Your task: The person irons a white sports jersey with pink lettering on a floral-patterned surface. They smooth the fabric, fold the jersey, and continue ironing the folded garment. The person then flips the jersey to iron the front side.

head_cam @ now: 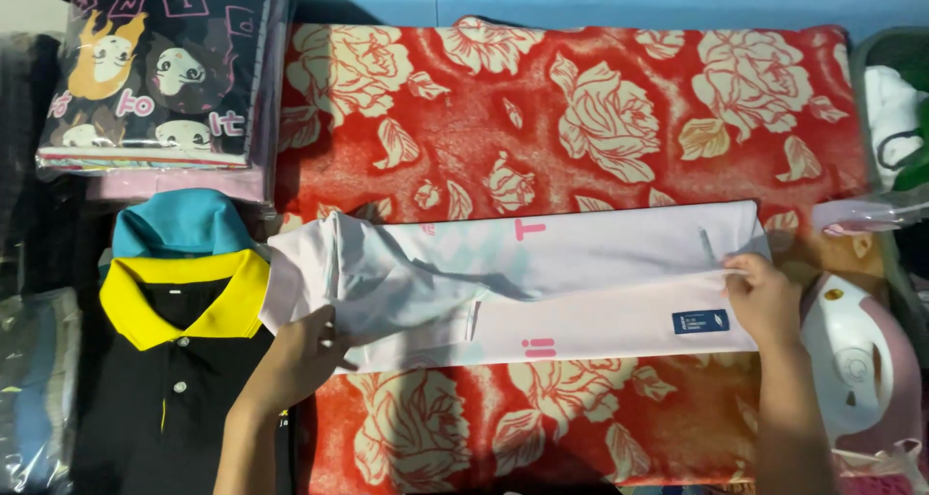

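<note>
A pale pink T-shirt (581,282), folded lengthwise into a long strip, lies across a red blanket with cream roses (542,108). It has pink printed marks and a small blue tag near its right end. My left hand (305,355) grips the crumpled sleeve end of the shirt at the left. My right hand (764,297) pinches the shirt's right edge, fingers closed on the fabric near the blue tag.
A black polo shirt with a yellow collar (179,360) lies at the left, a teal garment (184,224) above it. A bagged stack of dark printed shirts (160,69) sits at the top left. A white and pink iron (856,360) stands at the right.
</note>
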